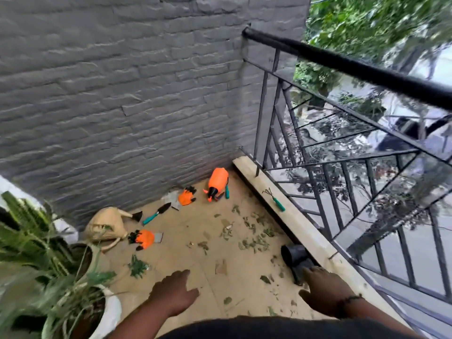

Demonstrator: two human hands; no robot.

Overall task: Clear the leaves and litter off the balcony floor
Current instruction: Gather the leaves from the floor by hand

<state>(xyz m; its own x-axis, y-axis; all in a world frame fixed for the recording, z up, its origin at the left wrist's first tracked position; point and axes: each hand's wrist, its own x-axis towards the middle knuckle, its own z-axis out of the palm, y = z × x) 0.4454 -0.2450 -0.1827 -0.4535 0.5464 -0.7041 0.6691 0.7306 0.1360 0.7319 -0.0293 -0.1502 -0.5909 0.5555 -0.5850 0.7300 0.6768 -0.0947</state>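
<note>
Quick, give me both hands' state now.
Left hand: open, holding nothing.
Right hand: open, reaching toward the black bag; contact unclear.

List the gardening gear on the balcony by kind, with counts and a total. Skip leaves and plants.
Orange claw gloves: 2
Orange sprayer bottle: 1
Teal-handled trowel: 1
Teal-handled hand rake on the ledge: 1
Tan watering can: 1
Black bag by the right hand: 1
Total: 7
</note>
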